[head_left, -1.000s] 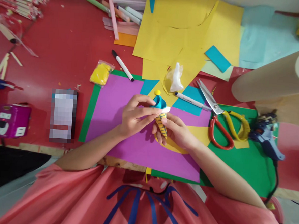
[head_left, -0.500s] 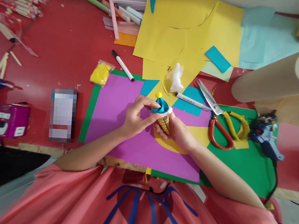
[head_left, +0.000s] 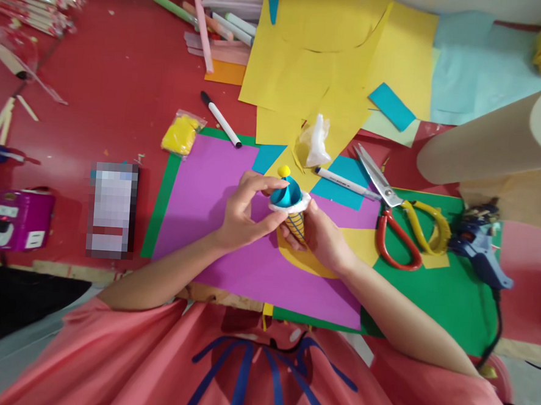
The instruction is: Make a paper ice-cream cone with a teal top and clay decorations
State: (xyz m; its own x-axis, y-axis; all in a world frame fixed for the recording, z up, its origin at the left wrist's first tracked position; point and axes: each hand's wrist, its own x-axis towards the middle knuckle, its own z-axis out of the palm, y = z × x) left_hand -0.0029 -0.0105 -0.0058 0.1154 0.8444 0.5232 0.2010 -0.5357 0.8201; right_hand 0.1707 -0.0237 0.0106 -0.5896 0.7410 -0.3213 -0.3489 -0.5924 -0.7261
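A small paper ice-cream cone is held over the purple sheet. Its yellow body carries dark crossing lines, and a soft white band runs around the rim. On top sits a teal paper swirl tipped with a yellow ball. My right hand is closed around the cone's body, its lower fingers partly hidden behind it. With thumb and index finger, my left hand pinches the topping and rim from the left side.
Open scissors and a capped marker lie right of my hands, a blue glue gun further right. A white bag and a yellow clay packet lie beyond. A thick cardboard tube stands at the right.
The cone has tilted and shifted slightly to the left, so more of the teal swirl and white rim shows. My left fingers have spread a little wider around the top.
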